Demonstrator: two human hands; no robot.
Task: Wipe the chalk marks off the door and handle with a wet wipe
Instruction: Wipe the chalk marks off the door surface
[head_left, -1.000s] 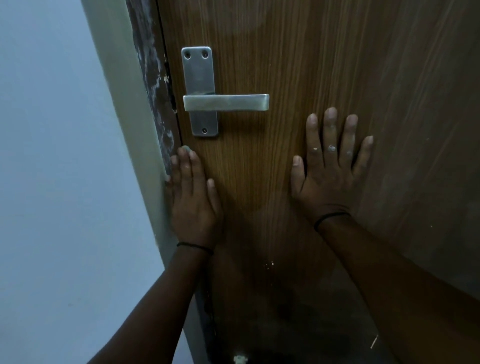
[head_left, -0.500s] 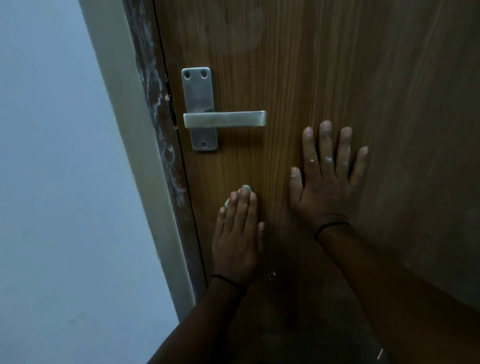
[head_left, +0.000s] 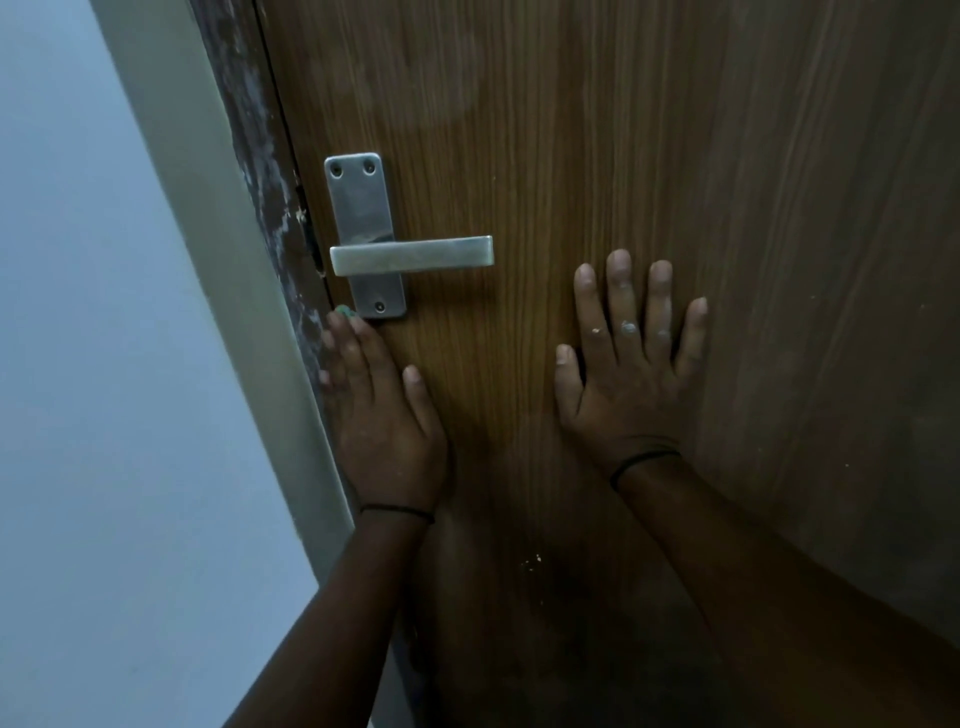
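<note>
Hands flat on the wooden door (head_left: 597, 156), both of them, fingers straight. Left hand (head_left: 382, 410) presses against the door's left edge, right below the metal handle plate (head_left: 363, 228), fingertips nearly at the plate's lower end. A sliver of green-tinted wet wipe (head_left: 344, 310) peeks out past those fingertips, pinned under the flat fingers against the wood; the rest of it is hidden by the hand. The lever handle (head_left: 413, 255) juts out level toward the right, above and clear of the left hand. Right hand (head_left: 626, 374) is spread wide on the door face, well to the right of the handle's free end, palm down, holding nothing. Pale specks sit on its knuckles. A thin dark band circles each wrist. A few small whitish flecks (head_left: 531, 562) show on the wood lower down, between the two forearms. The worn, scuffed door frame (head_left: 260, 171) runs along the left edge, with a pale wall (head_left: 104, 364) beyond it.
</note>
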